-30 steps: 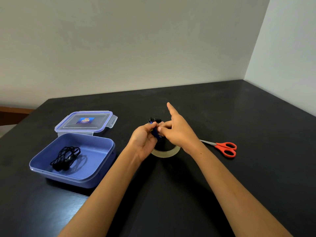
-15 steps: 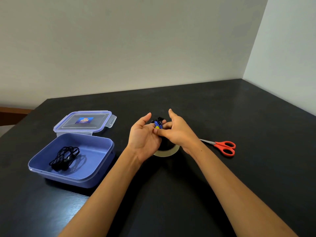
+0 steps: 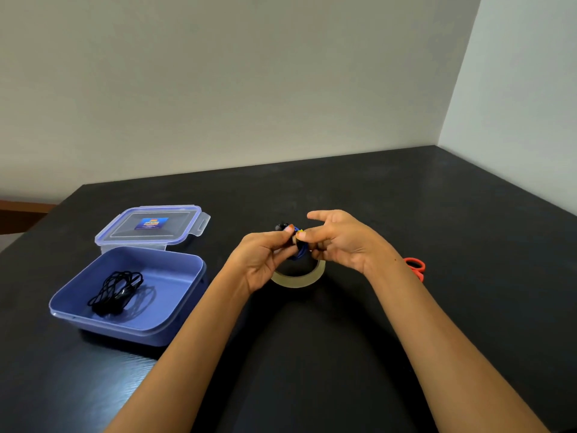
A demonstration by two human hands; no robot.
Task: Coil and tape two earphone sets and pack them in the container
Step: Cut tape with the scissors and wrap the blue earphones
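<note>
Both my hands meet above the tape roll (image 3: 298,278) at the table's middle. My left hand (image 3: 262,260) and my right hand (image 3: 340,242) pinch a small coiled blue earphone set (image 3: 299,245) between their fingertips; its black earbuds (image 3: 282,226) stick out at the top. My right index finger points away to the left. A coiled black earphone set (image 3: 117,292) lies inside the open blue container (image 3: 175,307) at the left.
The container's clear lid (image 3: 150,226) lies flat just behind it. Red-handled scissors (image 3: 415,267) lie to the right, partly hidden by my right wrist. The table (image 3: 406,198) is black, with walls behind and to the right.
My left fingers closed back onto the blue coil after opening half a second ago. My right index finger lowered from pointing up. Both hands stayed above the tape roll.
</note>
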